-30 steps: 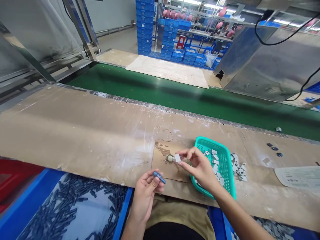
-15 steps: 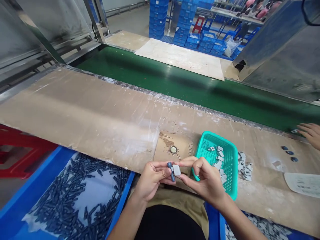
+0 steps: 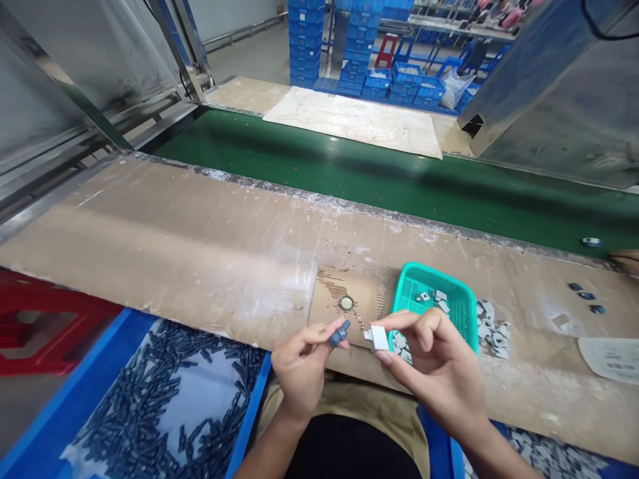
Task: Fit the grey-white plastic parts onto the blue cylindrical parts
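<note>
My left hand (image 3: pixel 299 366) pinches a small dark blue peg (image 3: pixel 339 334) between thumb and fingers, just over the near edge of the brown work surface (image 3: pixel 174 246). My right hand (image 3: pixel 439 369) holds a small white rectangular piece (image 3: pixel 378 338) a short gap to the right of the peg. The two parts are close but not touching. Behind them a round metal disc (image 3: pixel 347 303) sits on a cardboard patch. A teal mesh basket (image 3: pixel 462 296) with several white pieces lies right behind my right hand.
A blue bin (image 3: pixel 150 406) full of dark blue pegs sits low on the left, next to a red crate (image 3: pixel 44 326). Loose white pieces (image 3: pixel 492 329) lie right of the basket. A green conveyor belt (image 3: pixel 374 179) runs behind. Another person's fingertips (image 3: pixel 626 258) show at the right edge.
My right hand carried the white piece from beside the metal disc to the peg, met it half a second ago, and both hands have now drawn slightly apart. The camera dipped.
</note>
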### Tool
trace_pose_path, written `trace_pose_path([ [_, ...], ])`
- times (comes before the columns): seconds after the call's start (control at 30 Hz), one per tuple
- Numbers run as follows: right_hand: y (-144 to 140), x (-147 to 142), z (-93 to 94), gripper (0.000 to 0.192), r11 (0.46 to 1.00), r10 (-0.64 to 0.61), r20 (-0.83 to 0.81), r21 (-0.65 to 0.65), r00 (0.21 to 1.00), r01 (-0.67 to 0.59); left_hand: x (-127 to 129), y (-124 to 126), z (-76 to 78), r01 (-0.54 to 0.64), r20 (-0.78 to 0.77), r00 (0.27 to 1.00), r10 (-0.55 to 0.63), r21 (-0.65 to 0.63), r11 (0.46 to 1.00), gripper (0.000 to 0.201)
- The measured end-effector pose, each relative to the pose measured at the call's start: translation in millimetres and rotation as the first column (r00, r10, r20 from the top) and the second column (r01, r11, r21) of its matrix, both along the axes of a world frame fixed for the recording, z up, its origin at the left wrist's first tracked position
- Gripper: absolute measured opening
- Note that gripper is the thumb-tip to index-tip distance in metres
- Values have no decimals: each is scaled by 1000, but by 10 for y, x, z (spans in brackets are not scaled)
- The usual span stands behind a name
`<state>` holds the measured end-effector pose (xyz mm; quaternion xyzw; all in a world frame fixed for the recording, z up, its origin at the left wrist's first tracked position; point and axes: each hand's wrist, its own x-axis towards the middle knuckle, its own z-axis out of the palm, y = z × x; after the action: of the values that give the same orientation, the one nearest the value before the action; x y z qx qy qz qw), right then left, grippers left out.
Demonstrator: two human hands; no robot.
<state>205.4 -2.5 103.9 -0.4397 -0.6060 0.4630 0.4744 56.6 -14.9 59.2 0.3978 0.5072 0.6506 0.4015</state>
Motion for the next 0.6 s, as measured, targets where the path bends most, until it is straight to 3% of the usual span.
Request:
trace_pose_path([
  [0.07, -24, -15, 27, 37, 999, 26, -28, -34, 999, -27, 28, -37, -19, -28, -170, 984, 55, 155, 987, 20],
  [0.17, -36, -21, 5, 38, 995, 55, -24, -83, 998, -57, 36, -76, -45, -30, -304, 944, 130, 312, 950, 36],
  [0.3, -9, 14, -45, 39, 987, 88, 25, -133, 996, -84, -27, -68, -48, 98, -425, 897, 120, 455, 885, 36],
  [0.43, 47, 12, -71, 39, 983, 98, 85, -164, 992, -83, -129, 11, -77, 250, -498, 867, -25, 392, 885, 30],
  [0.5, 89, -43, -99, 39, 983, 86, 91, -168, 992, -70, -164, 72, -87, 255, -488, 870, -62, 338, 906, 29],
  [0.6, 258, -125, -197, 37, 971, 121, -32, -203, 992, -125, -229, 147, -50, 200, -511, 857, -62, 220, 955, 31],
])
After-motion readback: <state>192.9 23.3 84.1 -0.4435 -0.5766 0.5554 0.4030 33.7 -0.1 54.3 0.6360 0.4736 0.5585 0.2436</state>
